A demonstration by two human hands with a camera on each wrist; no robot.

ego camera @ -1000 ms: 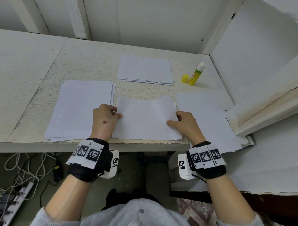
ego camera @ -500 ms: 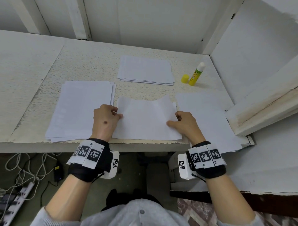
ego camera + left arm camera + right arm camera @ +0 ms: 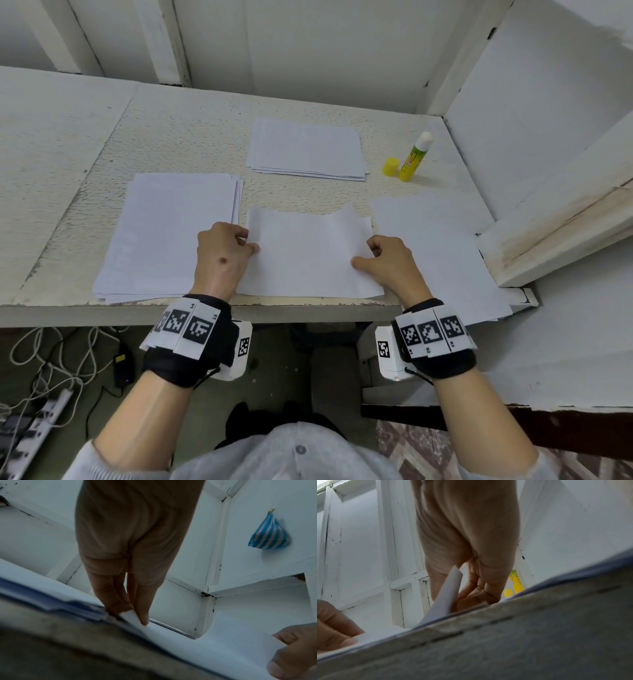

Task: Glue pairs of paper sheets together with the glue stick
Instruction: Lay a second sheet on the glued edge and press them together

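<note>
Nothing has shifted since a second ago: your hands and the sheet [image 3: 310,255] sit where they were. Your left hand [image 3: 222,258] pinches the sheet's left edge, fingers curled, thumb on top; your right hand [image 3: 390,263] pinches the right edge the same way, both wrists just past the near edge of the table [image 3: 68,171]. The sheet's near part lies on the table between the hands, and its far edge lifts and bows. A stack [image 3: 171,236] lies just left of it under your left hand, another stack [image 3: 306,149] sits farther back, and a loose sheet [image 3: 438,250] lies to the right. The glue stick [image 3: 415,157] stands uncapped at the far right, its yellow cap [image 3: 391,166] just beside it. The left wrist view alone shows your thumb and fingers [image 3: 142,601] meeting on the paper's corner, and a blue striped bag [image 3: 269,534] hanging on the wall. The right wrist view shows the right edge curled up between thumb and fingers [image 3: 471,588], with the glue stick beyond them.
</note>
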